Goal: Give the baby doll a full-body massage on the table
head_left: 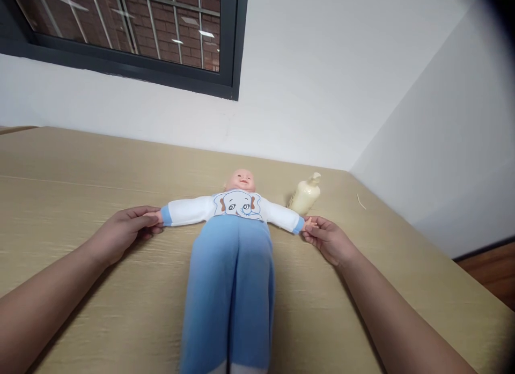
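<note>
A baby doll (237, 205) lies on its back, its head toward the wall and both arms stretched out sideways. It wears a white top with an elephant face and blue cuffs, and blue trousers (233, 288). My left hand (131, 229) is closed round the doll's hand at the left of the view. On the right, my right hand (328, 237) pinches the doll's other hand between thumb and fingers. A cream pump bottle (306, 196) stands just behind the doll's arm, near my right hand.
The doll and bottle rest on a wide tan surface (132, 309). A thin pale strip (361, 202) lies right of the bottle. Behind are a white wall (298, 84) and a dark-framed window (231, 52) with bars. Brown wood (493, 269) shows at the right edge.
</note>
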Tool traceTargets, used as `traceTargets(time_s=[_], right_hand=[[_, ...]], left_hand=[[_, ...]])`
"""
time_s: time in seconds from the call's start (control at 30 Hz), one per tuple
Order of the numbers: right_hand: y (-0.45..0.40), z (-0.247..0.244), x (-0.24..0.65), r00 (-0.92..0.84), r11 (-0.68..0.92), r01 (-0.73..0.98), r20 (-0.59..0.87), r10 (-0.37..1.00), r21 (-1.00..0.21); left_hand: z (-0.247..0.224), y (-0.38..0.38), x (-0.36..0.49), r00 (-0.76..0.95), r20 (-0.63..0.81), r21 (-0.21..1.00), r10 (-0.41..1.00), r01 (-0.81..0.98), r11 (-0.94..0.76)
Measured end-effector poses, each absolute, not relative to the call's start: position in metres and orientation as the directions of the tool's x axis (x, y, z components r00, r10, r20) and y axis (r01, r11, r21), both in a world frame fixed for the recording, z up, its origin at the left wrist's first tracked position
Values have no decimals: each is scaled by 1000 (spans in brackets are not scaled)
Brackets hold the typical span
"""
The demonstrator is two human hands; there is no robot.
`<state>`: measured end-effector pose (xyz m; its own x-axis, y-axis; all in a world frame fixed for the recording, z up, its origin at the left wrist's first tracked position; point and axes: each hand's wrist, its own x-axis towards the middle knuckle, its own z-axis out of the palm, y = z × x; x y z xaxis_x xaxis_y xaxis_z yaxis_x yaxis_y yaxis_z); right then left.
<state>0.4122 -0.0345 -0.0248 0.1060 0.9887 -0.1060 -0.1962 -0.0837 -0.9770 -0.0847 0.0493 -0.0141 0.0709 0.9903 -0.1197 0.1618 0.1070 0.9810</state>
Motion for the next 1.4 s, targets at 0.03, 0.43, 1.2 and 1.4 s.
traceTargets(time_s=[0.03, 0.43, 1.2, 1.4], right_hand=[[-35, -25, 412, 106, -86, -195, -108, 988, -977], [-33, -23, 407, 144, -103, -122, -121, 982, -987], [-34, -25, 410, 119, -88, -171, -110, 987, -981], [-34, -21, 407, 131, -86, -116, -101, 986, -990]], left_hand=[[-15, 50, -85, 71, -127, 980, 989, 161, 114], [-18, 52, -86, 40, -133, 962, 990, 245, 119], [-15, 48, -83, 55, -126, 953, 990, 282, 106], [-8, 43, -76, 38, -98, 912, 994, 403, 75]])
